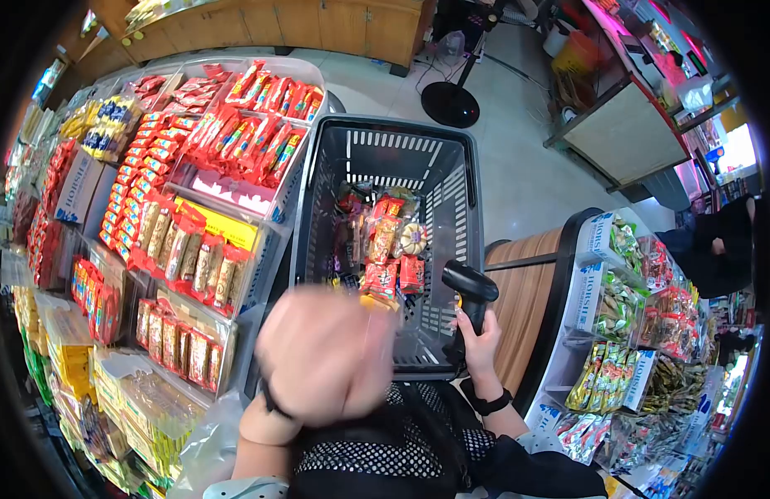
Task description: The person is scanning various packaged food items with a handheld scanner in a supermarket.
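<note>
The black handheld scanner is above the right side of the basket, its head over the rim and its handle pointing towards the near side. The right hand is wrapped around that handle. It looks light, stiff and smooth, likely harmed by a drop; the narrow handle seems the best hold, leaving the head free. Beneath and left, the shopping basket seems rigid, best lifted by its rim. Inside, the wrapped snack packets look light, slick and crushable, suiting a gentle pinch at the wrapper edges. The left hand, apart from the right, is blurred over the near left rim; whether it grips anything, I cannot tell. Farther left stand red snack packs.
</note>
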Action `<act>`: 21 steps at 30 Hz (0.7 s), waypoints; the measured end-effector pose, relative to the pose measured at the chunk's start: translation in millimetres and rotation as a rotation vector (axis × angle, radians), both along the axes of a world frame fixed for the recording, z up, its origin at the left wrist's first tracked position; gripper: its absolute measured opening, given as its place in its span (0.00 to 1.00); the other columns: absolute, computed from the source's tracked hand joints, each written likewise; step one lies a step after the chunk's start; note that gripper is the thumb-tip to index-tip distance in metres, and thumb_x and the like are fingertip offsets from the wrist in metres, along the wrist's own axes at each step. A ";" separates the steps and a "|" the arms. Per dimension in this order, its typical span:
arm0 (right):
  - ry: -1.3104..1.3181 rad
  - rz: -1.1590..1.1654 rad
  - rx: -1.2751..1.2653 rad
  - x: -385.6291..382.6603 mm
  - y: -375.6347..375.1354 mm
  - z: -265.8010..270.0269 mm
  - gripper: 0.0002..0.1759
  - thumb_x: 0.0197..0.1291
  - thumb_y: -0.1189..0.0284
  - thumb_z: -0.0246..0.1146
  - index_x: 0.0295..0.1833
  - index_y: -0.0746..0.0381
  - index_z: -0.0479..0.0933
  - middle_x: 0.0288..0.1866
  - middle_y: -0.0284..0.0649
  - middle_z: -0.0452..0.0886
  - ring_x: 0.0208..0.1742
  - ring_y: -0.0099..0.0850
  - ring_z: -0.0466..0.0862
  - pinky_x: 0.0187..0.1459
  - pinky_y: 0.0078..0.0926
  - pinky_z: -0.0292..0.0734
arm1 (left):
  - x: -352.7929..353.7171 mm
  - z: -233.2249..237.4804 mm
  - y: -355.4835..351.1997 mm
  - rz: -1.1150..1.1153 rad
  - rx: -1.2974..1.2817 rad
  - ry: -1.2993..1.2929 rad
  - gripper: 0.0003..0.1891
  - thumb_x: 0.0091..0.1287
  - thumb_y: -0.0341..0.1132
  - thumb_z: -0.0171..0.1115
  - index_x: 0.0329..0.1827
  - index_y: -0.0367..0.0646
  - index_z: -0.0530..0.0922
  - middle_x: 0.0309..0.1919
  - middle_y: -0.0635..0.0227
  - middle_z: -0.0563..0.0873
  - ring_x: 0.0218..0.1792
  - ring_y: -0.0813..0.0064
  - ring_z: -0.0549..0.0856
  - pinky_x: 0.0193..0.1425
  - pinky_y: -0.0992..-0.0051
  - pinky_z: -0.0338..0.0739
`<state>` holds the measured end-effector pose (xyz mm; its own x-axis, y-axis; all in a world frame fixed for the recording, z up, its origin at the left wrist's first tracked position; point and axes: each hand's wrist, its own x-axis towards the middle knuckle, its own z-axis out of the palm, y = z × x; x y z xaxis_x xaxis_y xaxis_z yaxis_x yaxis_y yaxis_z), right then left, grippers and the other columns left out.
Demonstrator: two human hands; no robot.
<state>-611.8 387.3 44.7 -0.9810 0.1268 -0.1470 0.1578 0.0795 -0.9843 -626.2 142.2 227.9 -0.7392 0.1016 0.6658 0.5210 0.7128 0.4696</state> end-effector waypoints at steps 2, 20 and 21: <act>0.017 0.013 0.013 -1.8 -0.5 3.5 0.15 0.57 0.79 0.60 0.49 0.69 0.70 0.37 0.37 0.80 0.33 0.21 0.79 0.37 0.19 0.75 | -49.7 -53.6 16.9 0.074 0.028 -0.166 0.16 0.50 0.32 0.65 0.42 0.39 0.76 0.31 0.61 0.80 0.32 0.61 0.80 0.36 0.68 0.74; -0.045 -0.024 0.097 -7.0 2.8 9.4 0.15 0.54 0.78 0.63 0.47 0.70 0.71 0.34 0.39 0.81 0.32 0.21 0.80 0.35 0.20 0.76 | -113.9 -345.3 72.1 0.466 -0.804 -0.761 0.30 0.56 0.32 0.57 0.64 0.47 0.62 0.57 0.59 0.69 0.42 0.65 0.75 0.37 0.74 0.78; -0.049 -0.023 0.100 -7.3 1.8 10.2 0.15 0.54 0.78 0.63 0.47 0.70 0.72 0.34 0.39 0.81 0.32 0.21 0.80 0.35 0.19 0.76 | -114.8 -330.9 72.9 0.475 -0.669 -0.835 0.32 0.54 0.30 0.59 0.64 0.47 0.62 0.55 0.59 0.69 0.42 0.63 0.76 0.37 0.72 0.79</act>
